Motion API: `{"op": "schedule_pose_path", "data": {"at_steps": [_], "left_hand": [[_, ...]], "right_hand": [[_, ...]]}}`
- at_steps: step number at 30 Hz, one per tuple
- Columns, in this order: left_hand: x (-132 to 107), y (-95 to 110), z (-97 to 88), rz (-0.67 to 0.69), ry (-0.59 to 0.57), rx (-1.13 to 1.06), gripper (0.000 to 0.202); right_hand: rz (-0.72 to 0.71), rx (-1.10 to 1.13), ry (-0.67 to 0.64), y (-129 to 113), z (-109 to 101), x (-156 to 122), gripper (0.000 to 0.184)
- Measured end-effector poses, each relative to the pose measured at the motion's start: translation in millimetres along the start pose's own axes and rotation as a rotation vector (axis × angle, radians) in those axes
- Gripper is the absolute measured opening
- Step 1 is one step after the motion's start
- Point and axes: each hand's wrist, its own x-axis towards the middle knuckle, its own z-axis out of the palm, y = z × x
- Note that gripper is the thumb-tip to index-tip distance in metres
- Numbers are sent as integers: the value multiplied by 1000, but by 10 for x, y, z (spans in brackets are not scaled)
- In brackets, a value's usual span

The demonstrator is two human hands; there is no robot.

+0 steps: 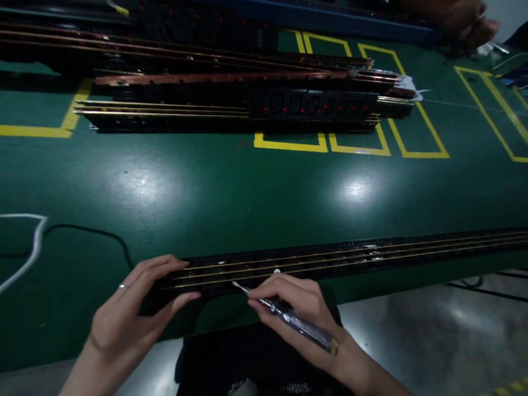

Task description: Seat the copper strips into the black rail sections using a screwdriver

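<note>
A long black power strip housing [330, 259] lies near the front edge of the bench, with three thin brass-coloured rails running along it. My left hand [127, 311] grips its left end, the fingers on the far side and the thumb on the near side. In my right hand [299, 308] is a slim screwdriver [304, 325] with a see-through handle, held like a pen. Its tip points up and left and lies at the nearest rail; whether it touches cannot be made out. A small white spot shows on the housing just beyond my right fingers.
Several black socket strips [313, 104] and copper-coloured bars [223, 77] are heaped across the back of the green bench [247, 192], over yellow tape outlines [291, 146]. White cable [39, 242] and black cable lie at left. Another person's hand [464, 22] is at the far right.
</note>
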Motion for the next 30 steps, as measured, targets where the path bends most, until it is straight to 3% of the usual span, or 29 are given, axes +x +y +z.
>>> {"op": "schedule_pose_path", "data": {"at_steps": [3, 6, 8, 11, 14, 18, 22, 25, 28, 30], "left_hand": [[-21, -191, -221, 19, 74, 177, 41], [26, 4, -310, 130, 148, 315, 51], [107, 342, -212, 133, 80, 341, 50], [291, 871, 112, 210, 1, 299, 48], [446, 1133, 426, 228, 13, 225, 44], [470, 1047, 534, 246, 51, 226, 40], [332, 744, 329, 242, 89, 332, 44], [214, 594, 128, 151, 44, 342, 41], [182, 670, 69, 18, 23, 307, 46], [235, 837, 154, 8, 5, 288, 55]], "right_hand": [[16, 17, 40, 48, -100, -89, 14], [15, 38, 72, 77, -98, -109, 13], [11, 40, 79, 84, -93, -106, 13], [37, 37, 86, 94, -134, -108, 11], [68, 45, 82, 114, -220, -132, 12], [97, 54, 89, 153, -343, -217, 11], [189, 54, 171, 211, -435, -322, 7], [215, 59, 152, 230, -423, -326, 9], [160, 47, 96, 207, -334, -253, 11], [126, 15, 85, 177, -277, -198, 12]]}}
